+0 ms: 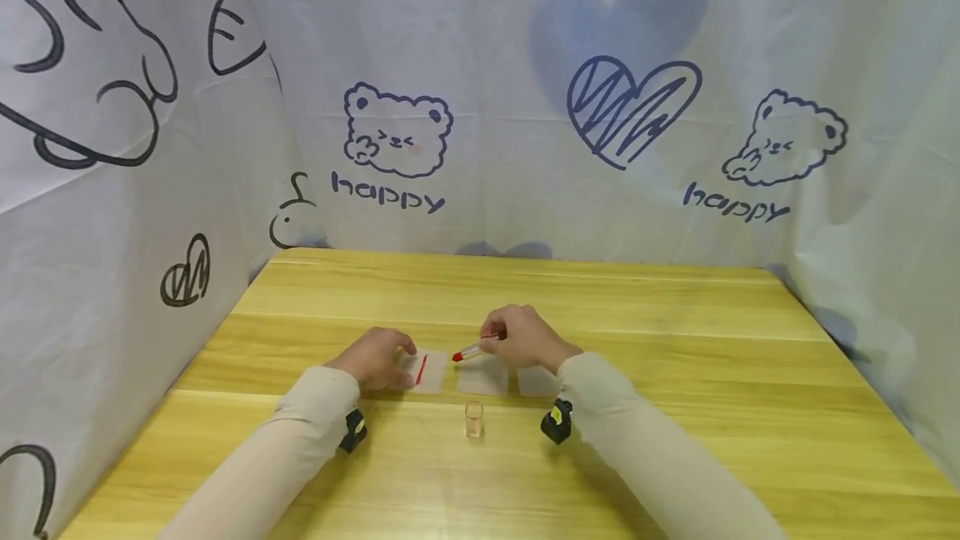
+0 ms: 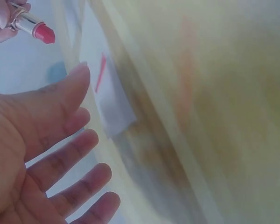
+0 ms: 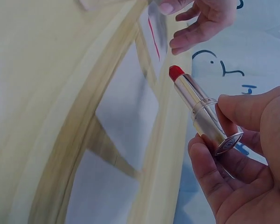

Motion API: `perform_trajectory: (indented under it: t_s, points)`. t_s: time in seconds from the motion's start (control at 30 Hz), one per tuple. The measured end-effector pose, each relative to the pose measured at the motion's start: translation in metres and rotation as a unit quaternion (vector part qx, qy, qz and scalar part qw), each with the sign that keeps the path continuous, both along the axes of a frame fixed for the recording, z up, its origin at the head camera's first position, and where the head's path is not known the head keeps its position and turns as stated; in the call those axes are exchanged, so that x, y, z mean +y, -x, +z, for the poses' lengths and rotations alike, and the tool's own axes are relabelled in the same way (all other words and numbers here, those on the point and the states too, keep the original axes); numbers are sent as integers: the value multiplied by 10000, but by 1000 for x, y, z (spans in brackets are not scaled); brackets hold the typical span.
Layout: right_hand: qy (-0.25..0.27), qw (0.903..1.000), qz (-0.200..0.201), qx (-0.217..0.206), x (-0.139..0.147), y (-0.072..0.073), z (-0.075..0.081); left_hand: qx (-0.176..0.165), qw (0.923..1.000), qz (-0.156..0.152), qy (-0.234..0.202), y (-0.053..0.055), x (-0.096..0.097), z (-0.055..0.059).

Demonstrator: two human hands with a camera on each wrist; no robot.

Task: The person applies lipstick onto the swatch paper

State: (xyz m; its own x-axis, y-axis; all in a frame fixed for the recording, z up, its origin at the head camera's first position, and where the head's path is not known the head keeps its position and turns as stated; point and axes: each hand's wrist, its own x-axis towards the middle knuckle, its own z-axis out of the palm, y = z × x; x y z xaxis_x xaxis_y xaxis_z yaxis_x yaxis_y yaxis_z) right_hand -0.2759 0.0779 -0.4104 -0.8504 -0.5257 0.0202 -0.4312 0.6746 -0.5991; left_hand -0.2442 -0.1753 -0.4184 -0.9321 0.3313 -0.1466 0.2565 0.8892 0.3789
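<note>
My right hand [image 1: 525, 337] pinches a lipstick [image 3: 206, 122] by its shiny metallic base, between thumb and fingers. The red tip is exposed and points left, just above the gap between the left and middle papers. A single red stroke [image 1: 422, 370] runs across the left white paper [image 1: 434, 382]. At that paper's left side is my left hand [image 1: 378, 359]; its fingers are spread and loosely bent, holding nothing in the left wrist view. The middle paper [image 3: 128, 109] bears no mark. Part of the right paper [image 1: 536, 382] is hidden under my right wrist.
A small clear, pinkish cap [image 1: 474, 421] stands on the wooden table [image 1: 637, 473] in front of the middle paper. White curtains [image 1: 495, 40] with drawn bears and hearts enclose the back and sides. Each wrist wears a small black camera.
</note>
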Motion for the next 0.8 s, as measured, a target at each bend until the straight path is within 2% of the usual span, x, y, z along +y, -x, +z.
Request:
perform_trajectory:
  t_s: [0.17,0.4,0.7,0.8]
  points:
    - [-53,9999,-92,-3,10,4,0,135,9998,-128,57,2,9,1]
    - [-63,9998,-184,76,23,6,3,-56,9999,-104,-108,9,30,-4]
    - [-147,9993,-253,226,32,7,-1,115,9982,-557,-162,14,55,-13]
    - [-151,9991,-287,258,31,7,-1,130,9979,-612,-179,16,60,-15]
